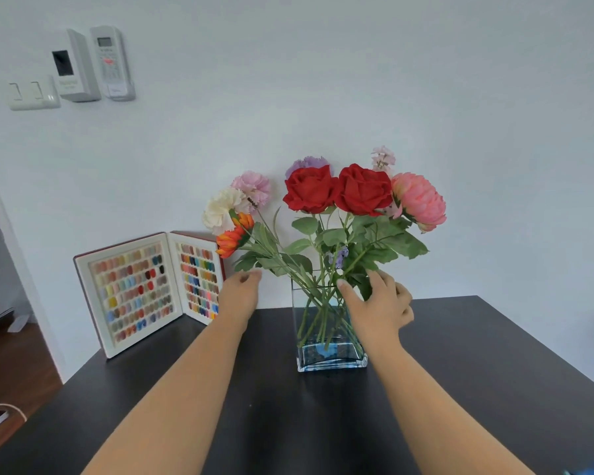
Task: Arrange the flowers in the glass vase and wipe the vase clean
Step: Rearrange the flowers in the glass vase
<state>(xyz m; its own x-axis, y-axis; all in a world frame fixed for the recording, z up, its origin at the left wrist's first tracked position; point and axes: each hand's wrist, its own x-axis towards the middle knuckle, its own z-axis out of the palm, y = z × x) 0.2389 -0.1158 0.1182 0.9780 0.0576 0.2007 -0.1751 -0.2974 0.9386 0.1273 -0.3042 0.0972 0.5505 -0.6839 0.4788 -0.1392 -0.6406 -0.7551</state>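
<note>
A rectangular glass vase (pixel 328 363) stands on the black table (pixel 477 371), with a little blue-tinted water at its bottom. It holds several artificial flowers: two red roses (pixel 336 190), a pink bloom (pixel 420 200), a cream carnation (pixel 222 209), an orange flower (pixel 235 236) and lilac ones behind. My left hand (pixel 239 293) is left of the vase, its fingertips pinching a green leaf of the left-leaning stems. My right hand (pixel 379 305) is at the vase's right rim, thumb and forefinger around the stems and leaves there.
An open display book of coloured nail samples (pixel 141 293) stands at the table's back left against the white wall. A bit of something blue (pixel 590 472) shows at the bottom right corner. Wall switches and a remote holder (pixel 110 63) hang at upper left.
</note>
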